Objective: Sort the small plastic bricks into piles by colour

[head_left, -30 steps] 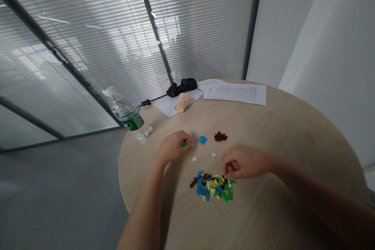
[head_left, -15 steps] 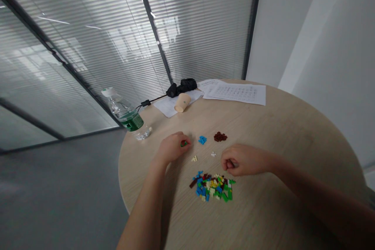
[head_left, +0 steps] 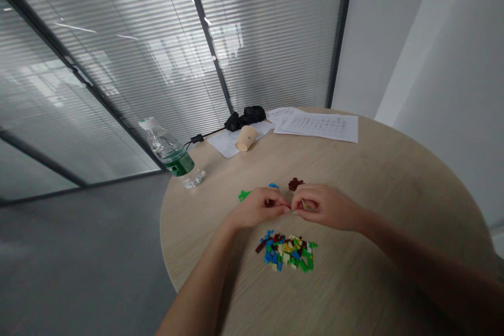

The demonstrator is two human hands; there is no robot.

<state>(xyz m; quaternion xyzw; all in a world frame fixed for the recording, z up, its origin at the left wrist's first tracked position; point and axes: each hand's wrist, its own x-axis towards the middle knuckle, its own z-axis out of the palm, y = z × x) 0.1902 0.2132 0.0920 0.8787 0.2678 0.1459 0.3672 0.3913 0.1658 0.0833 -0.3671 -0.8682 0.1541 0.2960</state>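
Beyond the brick pile: left hand, pinched closed, contents unclear; right hand, pinching green brick, likely light, stiff, best held edgewise.

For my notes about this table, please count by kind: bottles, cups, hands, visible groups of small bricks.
Bottle: 1
Cup: 1
Hands: 2 (left hand, right hand)
Brick groups: 4 (mixed group, green group, blue group, brown group)
Total: 8
Others may be hidden.

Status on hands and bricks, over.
Left hand and right hand nearly fingertip to fingertip, green speck between. Mixed brick pile on the near side. Hands partly cover small blue pieces.
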